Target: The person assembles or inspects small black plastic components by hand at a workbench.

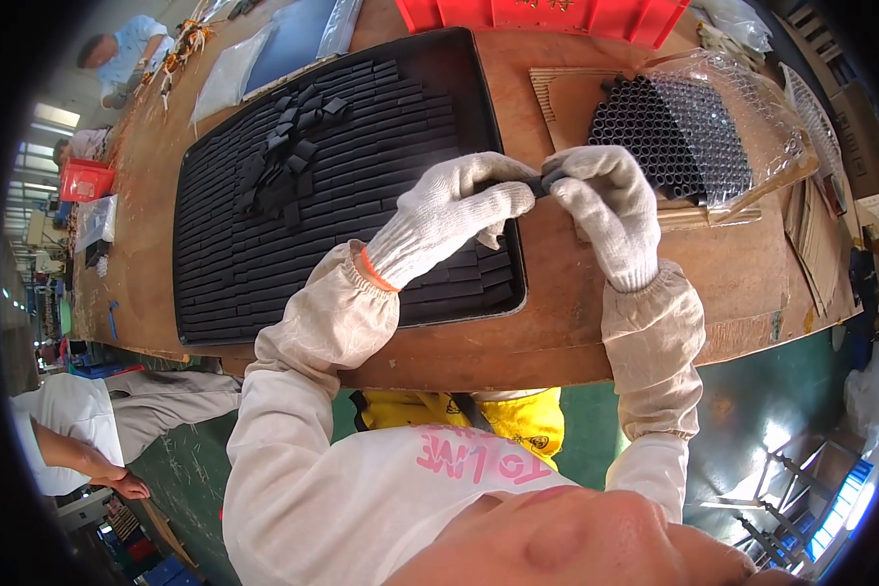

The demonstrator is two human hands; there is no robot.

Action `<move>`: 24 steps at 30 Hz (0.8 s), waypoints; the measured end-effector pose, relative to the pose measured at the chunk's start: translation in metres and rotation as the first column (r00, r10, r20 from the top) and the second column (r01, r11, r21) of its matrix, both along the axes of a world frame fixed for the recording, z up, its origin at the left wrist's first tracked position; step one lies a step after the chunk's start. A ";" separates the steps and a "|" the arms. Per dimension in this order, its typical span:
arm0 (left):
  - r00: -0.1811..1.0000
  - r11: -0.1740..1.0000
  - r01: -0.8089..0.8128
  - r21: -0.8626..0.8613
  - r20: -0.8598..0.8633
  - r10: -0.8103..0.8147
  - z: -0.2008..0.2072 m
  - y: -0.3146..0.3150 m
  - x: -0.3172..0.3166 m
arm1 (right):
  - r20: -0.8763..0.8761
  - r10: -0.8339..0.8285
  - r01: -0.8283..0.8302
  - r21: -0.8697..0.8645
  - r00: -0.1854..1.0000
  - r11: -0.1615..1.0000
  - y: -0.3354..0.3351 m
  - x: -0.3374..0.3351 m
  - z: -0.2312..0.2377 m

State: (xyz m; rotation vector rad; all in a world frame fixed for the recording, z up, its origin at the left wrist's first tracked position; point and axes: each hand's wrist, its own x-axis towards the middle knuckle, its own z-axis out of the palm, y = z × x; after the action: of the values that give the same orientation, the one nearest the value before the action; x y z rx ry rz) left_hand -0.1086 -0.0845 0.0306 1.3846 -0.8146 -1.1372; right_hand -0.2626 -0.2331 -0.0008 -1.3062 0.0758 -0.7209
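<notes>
My left hand (464, 203), in a white knit glove, pinches a small black tube-like piece (536, 186) between thumb and fingers. At the other end of that piece, the gloved fingers of my right hand (610, 207) are closed on it too; the fingertips partly hide its shape. Both hands are over the right edge of a large black tray (483, 107). Rows of short, flat black pieces (361, 146) fill the tray, and several loose ones (288, 146) lie jumbled on top. Just beyond my right hand, many black tubes (645, 127) stand upright on a cardboard sheet (557, 93).
Clear bubble wrap (742, 137) partly covers the upright tubes. A red crate (557, 21) sits at the table's far edge. Flat cardboard (813, 239) lies at the right. One person (132, 54) works at the far left; another (73, 430) is close on my left.
</notes>
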 end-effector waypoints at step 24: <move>0.213 0.953 -0.302 0.015 0.976 0.052 -0.020 -0.012 0.041 | -0.027 -0.602 0.509 -0.504 0.798 0.698 -0.024 -0.002 0.003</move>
State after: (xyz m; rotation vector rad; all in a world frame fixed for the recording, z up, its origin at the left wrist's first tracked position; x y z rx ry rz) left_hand -0.0675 -0.0970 0.0105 2.3474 -1.3669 0.0506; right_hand -0.2648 -0.2570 0.0026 -1.8598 0.5050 -1.1866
